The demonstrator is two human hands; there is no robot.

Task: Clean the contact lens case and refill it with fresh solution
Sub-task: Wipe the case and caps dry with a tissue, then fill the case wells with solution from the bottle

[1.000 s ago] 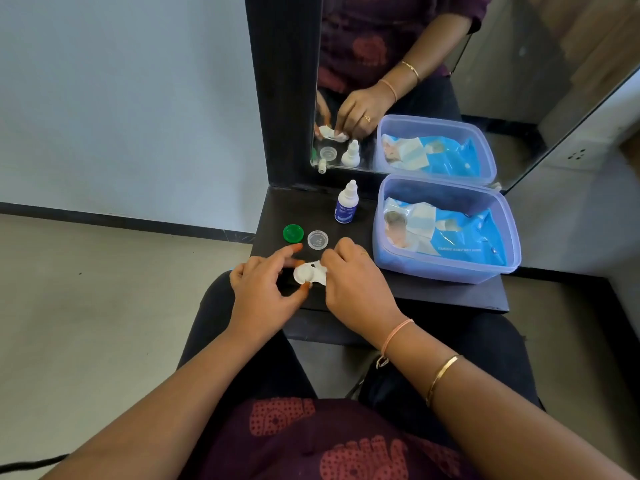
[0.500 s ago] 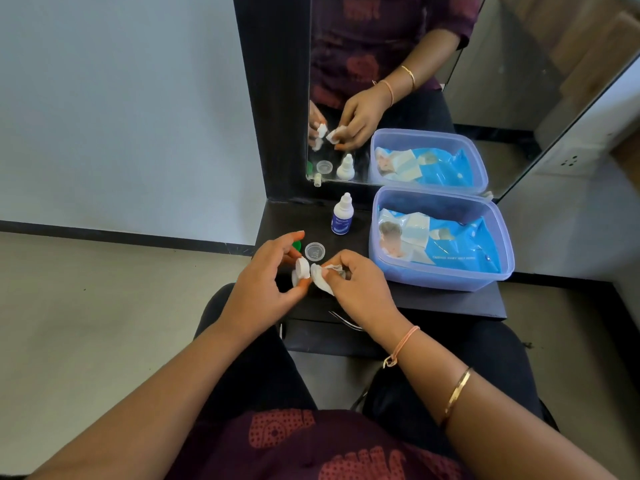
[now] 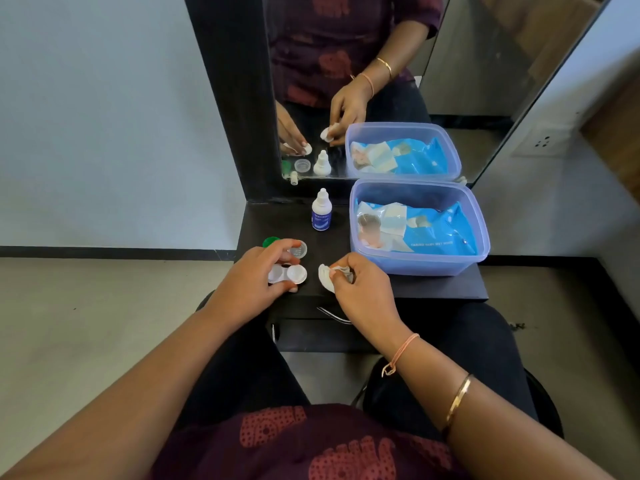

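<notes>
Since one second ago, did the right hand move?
Yes: the right hand, pinching the wipe, has drawn right, off the lens case, toward the blue tub.

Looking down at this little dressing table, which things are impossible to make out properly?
Head view: the green cap is mostly hidden behind the left hand.
Head view: the white wipe is largely bunched inside the right hand.
Head view: the lens case wells are too small to show any liquid.
Head view: the solution bottle label print is too small to read.
</notes>
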